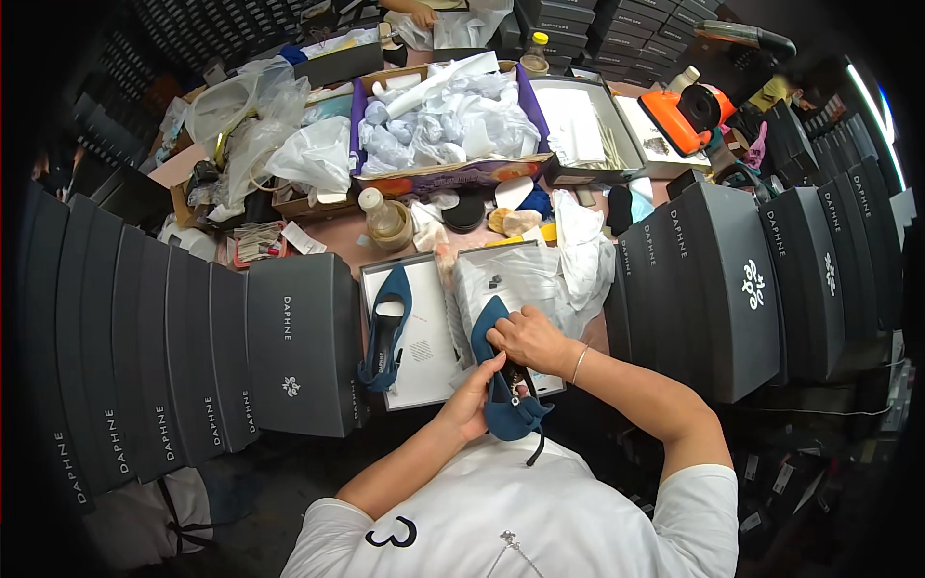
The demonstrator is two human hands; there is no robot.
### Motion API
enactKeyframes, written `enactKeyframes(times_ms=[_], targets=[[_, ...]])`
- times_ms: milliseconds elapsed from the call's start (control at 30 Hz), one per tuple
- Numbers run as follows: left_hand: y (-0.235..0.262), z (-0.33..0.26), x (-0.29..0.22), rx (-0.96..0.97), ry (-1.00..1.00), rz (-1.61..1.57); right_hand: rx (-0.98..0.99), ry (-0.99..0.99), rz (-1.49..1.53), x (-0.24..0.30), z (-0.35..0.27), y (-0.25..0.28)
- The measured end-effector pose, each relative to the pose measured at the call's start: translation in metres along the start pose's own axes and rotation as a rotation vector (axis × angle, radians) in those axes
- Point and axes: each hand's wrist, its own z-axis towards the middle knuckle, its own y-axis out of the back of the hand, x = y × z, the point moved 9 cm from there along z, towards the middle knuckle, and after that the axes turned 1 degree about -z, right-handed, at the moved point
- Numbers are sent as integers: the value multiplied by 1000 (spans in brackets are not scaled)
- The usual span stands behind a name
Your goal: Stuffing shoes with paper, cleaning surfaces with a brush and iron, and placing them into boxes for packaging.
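Head view: blue pointed shoe (501, 412), lower centre of frame; long axis near-vertical, toe uppermost. Left hand (468, 401): fingers closed on its left side. Right hand (533, 342): touching, fingers curled at opening, grip unclear.

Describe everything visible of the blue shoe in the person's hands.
The blue shoe looks suede-like, with a pointed toe, a closed heel counter and a shiny fitting near the strap. A dark strap end dangles loose. Its toe points away from the person, its heel toward the white shirt. The left hand grips its side; the right hand curls at its opening, partly hiding the inside.
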Motion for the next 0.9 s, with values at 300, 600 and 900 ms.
enactKeyframes(times_ms=[300,600,900], targets=[[15,6,-11,19,-76,15,-80,-184,657,-19,-10,28],[42,7,-50,-18,-116,46,-516,-894,854,-224,-12,-30],[21,44,-62,192,-229,2,-669,-1070,712,-351,11,-147]])
